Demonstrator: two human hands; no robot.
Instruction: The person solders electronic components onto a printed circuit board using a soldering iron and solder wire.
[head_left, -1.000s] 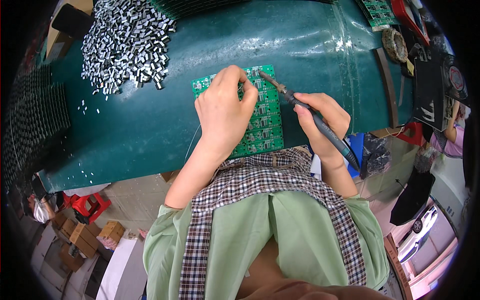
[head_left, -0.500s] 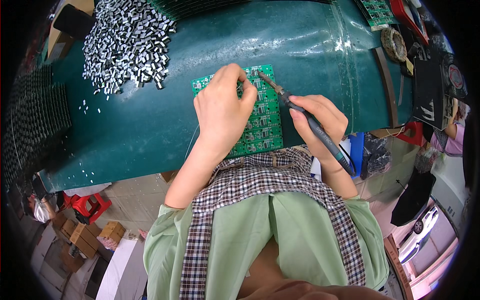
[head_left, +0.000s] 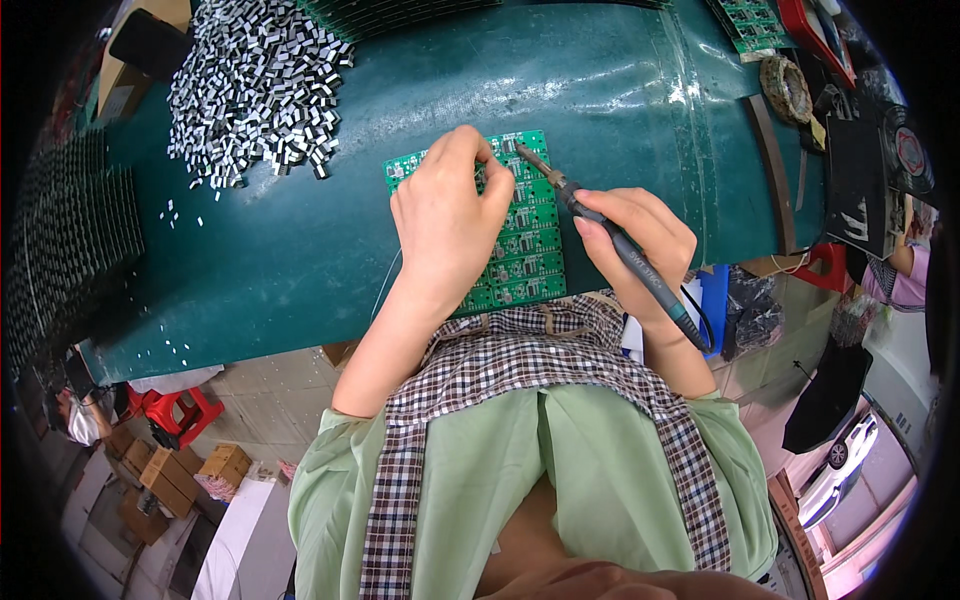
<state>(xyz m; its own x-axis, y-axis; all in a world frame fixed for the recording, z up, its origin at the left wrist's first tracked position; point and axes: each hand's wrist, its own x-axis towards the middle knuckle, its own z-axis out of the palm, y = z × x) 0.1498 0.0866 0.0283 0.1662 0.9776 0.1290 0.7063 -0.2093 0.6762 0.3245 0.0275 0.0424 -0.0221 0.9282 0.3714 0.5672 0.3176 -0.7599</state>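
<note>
A green panel of circuit boards (head_left: 530,268), made of several small joined units, lies on the table's near edge in front of me. My left hand (head_left: 447,205) rests over its left half, thumb and forefinger pinched near the upper part. A thin solder wire (head_left: 386,283) trails out from under this hand by the wrist; the end at the fingertips is hidden. In a pen-like grip, my right hand (head_left: 645,240) holds a soldering iron (head_left: 628,252) with a dark handle. The iron slants up to the left, its tip at the panel's top row.
A large heap of small black-and-white parts (head_left: 255,90) covers the far left of the green table (head_left: 290,270). Stacked boards (head_left: 75,220) stand at the left edge, and more boards (head_left: 750,25) lie far right. A tape roll (head_left: 786,88) sits near a dark strip (head_left: 770,175).
</note>
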